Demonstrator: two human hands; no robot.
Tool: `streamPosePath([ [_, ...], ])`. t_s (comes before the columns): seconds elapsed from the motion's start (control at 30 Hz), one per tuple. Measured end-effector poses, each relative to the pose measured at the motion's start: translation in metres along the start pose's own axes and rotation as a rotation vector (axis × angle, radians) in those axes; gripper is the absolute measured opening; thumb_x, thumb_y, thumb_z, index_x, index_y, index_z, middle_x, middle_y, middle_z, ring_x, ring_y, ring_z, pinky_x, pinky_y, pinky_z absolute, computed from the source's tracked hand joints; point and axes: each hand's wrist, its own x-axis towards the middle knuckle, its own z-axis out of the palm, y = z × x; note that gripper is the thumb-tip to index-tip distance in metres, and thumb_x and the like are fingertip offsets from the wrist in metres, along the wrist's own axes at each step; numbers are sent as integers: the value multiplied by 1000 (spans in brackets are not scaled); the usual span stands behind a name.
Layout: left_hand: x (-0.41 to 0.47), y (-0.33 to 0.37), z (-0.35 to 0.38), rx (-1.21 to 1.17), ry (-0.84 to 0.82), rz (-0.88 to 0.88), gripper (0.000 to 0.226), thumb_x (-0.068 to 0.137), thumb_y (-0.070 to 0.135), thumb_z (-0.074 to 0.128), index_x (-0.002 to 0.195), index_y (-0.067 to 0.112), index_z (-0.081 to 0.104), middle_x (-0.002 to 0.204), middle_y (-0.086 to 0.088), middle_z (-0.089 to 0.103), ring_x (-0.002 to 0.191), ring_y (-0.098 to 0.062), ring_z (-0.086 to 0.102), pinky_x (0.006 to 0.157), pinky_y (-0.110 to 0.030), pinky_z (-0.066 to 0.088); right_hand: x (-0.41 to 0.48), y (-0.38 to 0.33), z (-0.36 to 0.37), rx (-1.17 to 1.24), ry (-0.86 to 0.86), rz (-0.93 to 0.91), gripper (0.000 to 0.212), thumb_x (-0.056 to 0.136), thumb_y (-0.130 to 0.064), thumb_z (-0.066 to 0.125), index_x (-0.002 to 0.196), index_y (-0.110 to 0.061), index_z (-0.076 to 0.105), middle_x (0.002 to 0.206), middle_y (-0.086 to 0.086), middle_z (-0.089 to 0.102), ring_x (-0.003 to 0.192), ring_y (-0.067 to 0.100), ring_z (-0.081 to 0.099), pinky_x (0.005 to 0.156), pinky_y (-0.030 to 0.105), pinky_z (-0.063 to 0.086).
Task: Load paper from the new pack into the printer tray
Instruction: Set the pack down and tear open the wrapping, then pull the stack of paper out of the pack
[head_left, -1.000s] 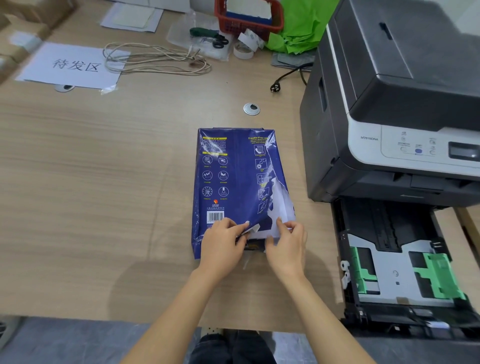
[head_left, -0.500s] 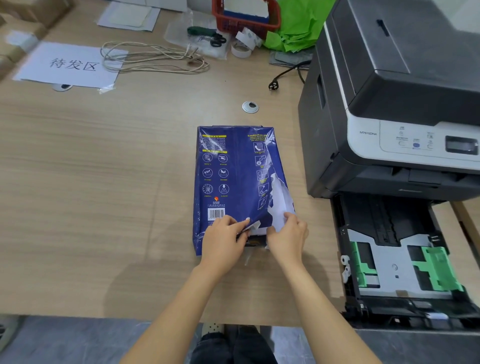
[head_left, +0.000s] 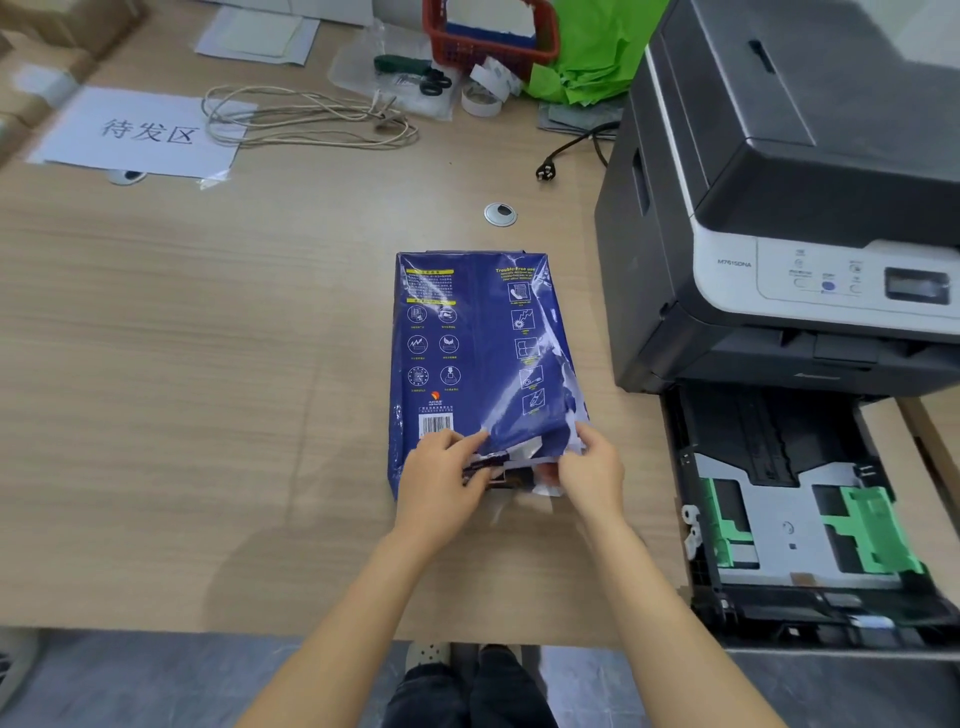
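Observation:
A dark blue paper pack (head_left: 470, 348) lies flat on the wooden desk in front of me, its near end torn open. My left hand (head_left: 441, 478) pinches the torn wrapper flap at the near left of the pack. My right hand (head_left: 592, 470) grips the wrapper at the near right corner, where white paper shows. The printer tray (head_left: 800, 514) is pulled out at the right, with green guides and no paper in it. It slides out from under the grey printer (head_left: 779, 208).
At the back of the desk lie a coiled cord (head_left: 306, 117), a paper sign (head_left: 140, 132), scissors (head_left: 415, 75), tape rolls (head_left: 483, 98), a red basket (head_left: 488, 36) and a green bag (head_left: 592, 47). A plug (head_left: 545, 171) lies beside the printer. The desk's near edge is just below my wrists.
Both hands have stayed at the pack's near end, pulling the torn wrapper further apart. The right hand shifted slightly up along the right edge.

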Motion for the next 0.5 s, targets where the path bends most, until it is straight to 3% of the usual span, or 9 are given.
streamPosePath([
  [0.1,-1,1,-8,-236,59,-156,42,75,35,72,114,23,67,94,2,61,101,-20,55,88,-32,46,-7,-1,-13,324,-85,121,34,84,8,45,95,-11,71,74,7,66,49,9,60,44,17,49],
  [0.2,-3,4,-19,-346,161,-233,40,72,47,60,97,19,70,92,-1,65,99,-24,57,87,-38,48,-15,4,-26,396,-142,227,32,84,13,41,87,-7,66,69,11,60,40,5,55,38,14,43],
  [0.33,-20,5,-36,-349,379,-480,16,81,20,63,89,8,58,90,-8,58,98,-31,52,92,-43,39,-31,17,-40,424,-218,306,26,89,9,47,96,-11,63,72,10,63,40,4,60,42,14,49],
  [0.4,-33,2,-42,-421,350,-664,25,82,25,65,91,7,50,93,-12,54,97,-32,52,91,-43,42,-42,25,-44,448,-242,321,26,90,8,47,97,-12,62,71,9,64,40,4,60,43,14,51],
  [0.5,-59,3,-48,-706,80,-823,17,88,20,58,79,10,48,82,-8,52,77,-27,53,71,-37,51,-59,38,-48,477,-275,337,25,91,9,46,105,-8,58,75,9,64,42,5,63,43,15,52],
])
